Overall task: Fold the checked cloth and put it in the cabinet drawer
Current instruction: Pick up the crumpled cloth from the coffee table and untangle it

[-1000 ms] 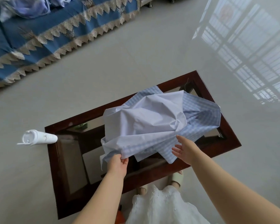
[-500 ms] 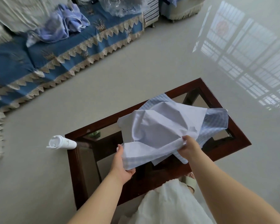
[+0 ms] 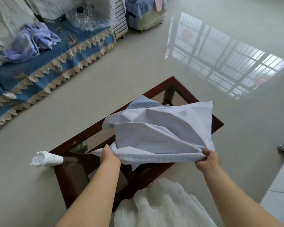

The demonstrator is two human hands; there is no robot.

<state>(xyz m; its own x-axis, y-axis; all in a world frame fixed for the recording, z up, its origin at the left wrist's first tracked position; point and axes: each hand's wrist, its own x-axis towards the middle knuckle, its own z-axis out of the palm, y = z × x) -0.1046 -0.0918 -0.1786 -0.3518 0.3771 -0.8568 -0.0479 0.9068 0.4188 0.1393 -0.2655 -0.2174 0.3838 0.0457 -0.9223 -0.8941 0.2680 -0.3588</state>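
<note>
Cloth (image 3: 161, 133), a thin, creased cotton with pale blue-and-white checks, billows in soft peaks above the table (image 3: 69, 179), a dark red-brown wooden frame set with glass panes, with a white plastic tumbler (image 3: 46, 159) lying at its left corner. The left hand (image 3: 111, 158) and right hand (image 3: 208, 160) each have a clenched grip on the near hem, pulled taut between them. Half a second ago the hands were close together on a bunched edge; now they are spread wide apart.
</note>
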